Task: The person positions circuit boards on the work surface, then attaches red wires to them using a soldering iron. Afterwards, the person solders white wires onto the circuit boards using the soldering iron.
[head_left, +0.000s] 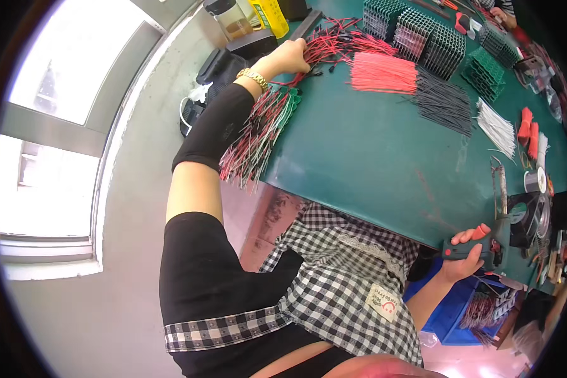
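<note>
At the far left of the green tabletop (359, 151), left hand (288, 58) is on tangled red-and-black wires (334, 45), fingers bunched narrow; can't tell if any wire's pinched. Near right edge: right hand (461, 269) wrapped around dark boxy tool with red button (458, 251).

Apron patch (378, 298): red smiley (389, 307), dk txt; yellow pkg (269, 17): dk print.

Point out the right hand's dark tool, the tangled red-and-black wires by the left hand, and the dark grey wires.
Dark tool (454, 251): head view, on its casing's exposed end.
Tangled red-and-black wires (341, 43): head view, middle of the pile.
Dark grey wires (445, 104): head view, middle of the flat stack.
</note>
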Available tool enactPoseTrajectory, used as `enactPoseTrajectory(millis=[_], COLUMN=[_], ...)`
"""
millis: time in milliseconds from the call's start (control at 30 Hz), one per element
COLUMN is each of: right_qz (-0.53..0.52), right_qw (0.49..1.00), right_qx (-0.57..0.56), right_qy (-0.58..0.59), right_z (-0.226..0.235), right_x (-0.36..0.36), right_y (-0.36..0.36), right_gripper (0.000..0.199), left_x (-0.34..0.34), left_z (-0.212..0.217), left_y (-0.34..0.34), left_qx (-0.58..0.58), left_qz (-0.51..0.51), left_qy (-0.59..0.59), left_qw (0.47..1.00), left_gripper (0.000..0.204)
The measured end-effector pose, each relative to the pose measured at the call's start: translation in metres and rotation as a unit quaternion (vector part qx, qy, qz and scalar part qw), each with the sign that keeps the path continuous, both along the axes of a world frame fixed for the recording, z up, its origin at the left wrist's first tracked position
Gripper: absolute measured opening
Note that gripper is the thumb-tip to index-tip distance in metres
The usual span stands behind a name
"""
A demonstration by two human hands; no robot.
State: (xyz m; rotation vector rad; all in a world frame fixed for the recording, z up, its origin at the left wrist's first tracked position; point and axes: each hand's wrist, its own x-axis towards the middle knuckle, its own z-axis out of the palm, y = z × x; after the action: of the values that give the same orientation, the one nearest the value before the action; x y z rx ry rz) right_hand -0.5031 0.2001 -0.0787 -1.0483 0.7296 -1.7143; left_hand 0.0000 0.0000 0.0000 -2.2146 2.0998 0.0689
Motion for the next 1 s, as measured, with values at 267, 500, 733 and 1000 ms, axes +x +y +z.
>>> enactPoseTrajectory(millis=[267, 500, 733, 1000], right_qz=[-0.011, -0.026, -0.030, -0.054], right_qw=[1.000, 0.999, 0.999, 0.998], right_qx=[-0.003, 0.017, 0.022, -0.008], right_qy=[0.014, 0.013, 0.005, -0.016], right_z=[0.009, 0.011, 0.022, 0.023], right_x=[-0.014, -0.015, -0.008, -0.011], right_y=[-0.007, -0.006, 0.002, 0.007], right_gripper=[0.043, 0.044, 0.044, 0.048], left_x=[0.002, -0.048, -0.143, -0.277], left_z=[-0.019, 0.017, 0.046, 0.043], left_y=[-0.030, -0.024, -0.079, -0.071], left_qx=[-0.123, -0.254, -0.309, -0.207], left_qz=[0.115, 0.019, -0.188, -0.428], left_qy=[0.373, 0.083, 0.198, 0.194], left_qw=[0.912, 0.964, 0.911, 0.858], left_gripper=[0.047, 0.039, 0.056, 0.042])
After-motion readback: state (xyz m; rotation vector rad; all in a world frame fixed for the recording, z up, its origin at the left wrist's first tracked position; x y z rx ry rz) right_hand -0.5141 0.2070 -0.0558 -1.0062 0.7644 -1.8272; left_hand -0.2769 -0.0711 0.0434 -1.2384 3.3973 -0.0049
